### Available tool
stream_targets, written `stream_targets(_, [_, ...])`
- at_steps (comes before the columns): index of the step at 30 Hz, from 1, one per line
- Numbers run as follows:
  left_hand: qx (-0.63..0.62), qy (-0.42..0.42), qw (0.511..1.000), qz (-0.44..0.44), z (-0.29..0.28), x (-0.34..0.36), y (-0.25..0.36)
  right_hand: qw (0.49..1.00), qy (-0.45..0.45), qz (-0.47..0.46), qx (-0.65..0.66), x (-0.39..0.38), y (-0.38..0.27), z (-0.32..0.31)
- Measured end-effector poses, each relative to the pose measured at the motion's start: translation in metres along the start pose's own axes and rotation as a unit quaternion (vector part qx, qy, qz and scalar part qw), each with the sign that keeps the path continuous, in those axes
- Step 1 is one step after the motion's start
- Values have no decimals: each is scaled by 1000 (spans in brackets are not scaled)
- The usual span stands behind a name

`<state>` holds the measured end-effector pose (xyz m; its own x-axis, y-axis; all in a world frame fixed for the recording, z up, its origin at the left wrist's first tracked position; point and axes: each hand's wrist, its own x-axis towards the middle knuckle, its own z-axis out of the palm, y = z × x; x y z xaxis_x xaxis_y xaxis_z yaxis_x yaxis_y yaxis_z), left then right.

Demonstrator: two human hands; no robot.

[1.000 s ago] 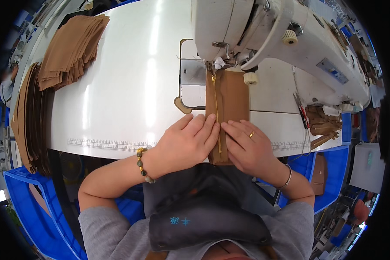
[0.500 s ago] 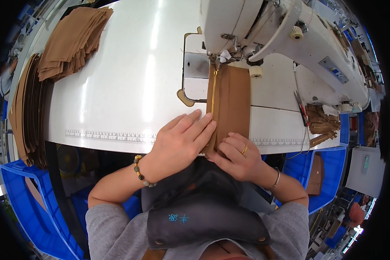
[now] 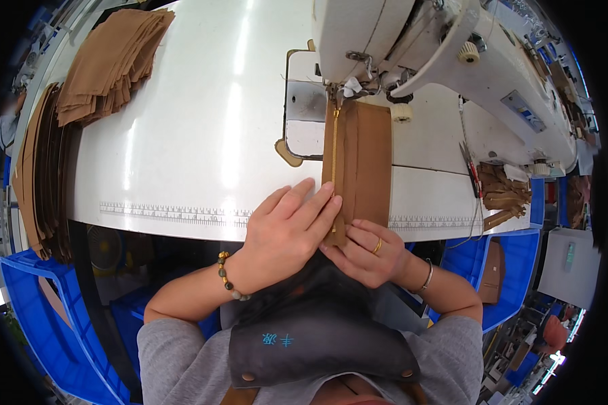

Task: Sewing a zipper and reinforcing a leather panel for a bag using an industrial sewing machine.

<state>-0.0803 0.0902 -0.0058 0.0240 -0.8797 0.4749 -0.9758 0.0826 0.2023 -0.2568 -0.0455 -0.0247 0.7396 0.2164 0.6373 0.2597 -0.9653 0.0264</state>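
Note:
A brown fabric panel (image 3: 373, 158) lies on the sewing machine's table, its far end by the needle area. Along its left side runs a zipper (image 3: 336, 148) with gold teeth and brown tape. My left hand (image 3: 287, 219) lies flat, with its fingertips on the zipper near the table's front edge. Just right of it, my right hand (image 3: 370, 253) is closed, thumb and fingers pinching the near end of the zipper tape; the exact grip is partly hidden. The white sewing machine (image 3: 446, 61) stands over the panel's far end.
Stacks of brown fabric pieces (image 3: 111, 64) sit at the far left, more (image 3: 44, 169) hanging over the left edge. Scissors (image 3: 471, 169) and a pile of zippers (image 3: 505, 187) lie at right. Blue bins (image 3: 64, 324) flank the table. A ruler strip (image 3: 175, 214) runs along the front.
My right hand has shifted slightly down, and the near end of the zipper shows more between my hands. My left hand has moved slightly right and down.

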Motion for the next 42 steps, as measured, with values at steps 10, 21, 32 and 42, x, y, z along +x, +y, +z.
stream_targets(10, [-5, -68, 997, -25, -11, 1, 4, 985, -46, 115, 119, 50, 76, -23])
stream_targets(21, [10, -50, 999, 5, 6, -35, 6, 965, -195, 173, 17, 43, 96, 10])
stream_targets(32, [284, -28, 944, -167, -100, -110, -100, 952, -248, 181, 0, 53, 88, 2])
stream_targets(42, [451, -6, 711, -539, -278, -171, -263, 957, -238, 159, -52, 49, 85, 1])
